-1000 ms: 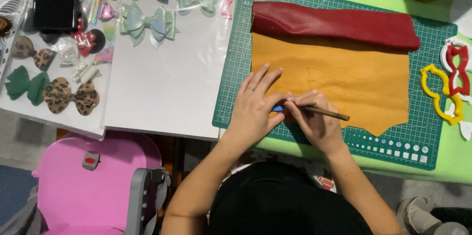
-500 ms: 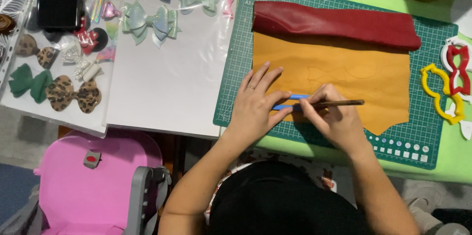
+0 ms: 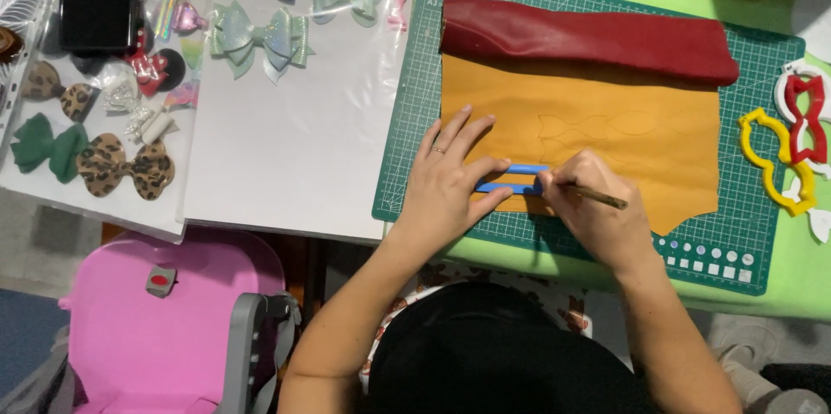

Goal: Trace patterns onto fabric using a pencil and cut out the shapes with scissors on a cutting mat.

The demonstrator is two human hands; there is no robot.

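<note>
- My left hand (image 3: 450, 184) lies flat, fingers spread, pressing a blue template (image 3: 511, 180) onto the mustard leather sheet (image 3: 597, 132); it grasps nothing.
- My right hand (image 3: 597, 215) is clenched around a thin pencil (image 3: 602, 197), its tip at the template's right end.
- The pencil's long axis runs left to right; its free end points right and slightly toward me.
- The template is a narrow blue outline, long axis left to right, lying near the sheet's lower left edge.
- The sheet is flat, with faint traced bow outlines above my hands; its lower right corner is cut at a slant.
- A rolled dark red leather piece (image 3: 589, 37) lies across the sheet's far edge.
- All rest on a green gridded cutting mat (image 3: 736, 249) on a light green desk (image 3: 779, 301).
- Right: yellow template (image 3: 766, 163), red template (image 3: 809, 115).
- Left: clear sleeves holding finished bows (image 3: 260, 33).
- Near left: a pink chair (image 3: 173, 327).
</note>
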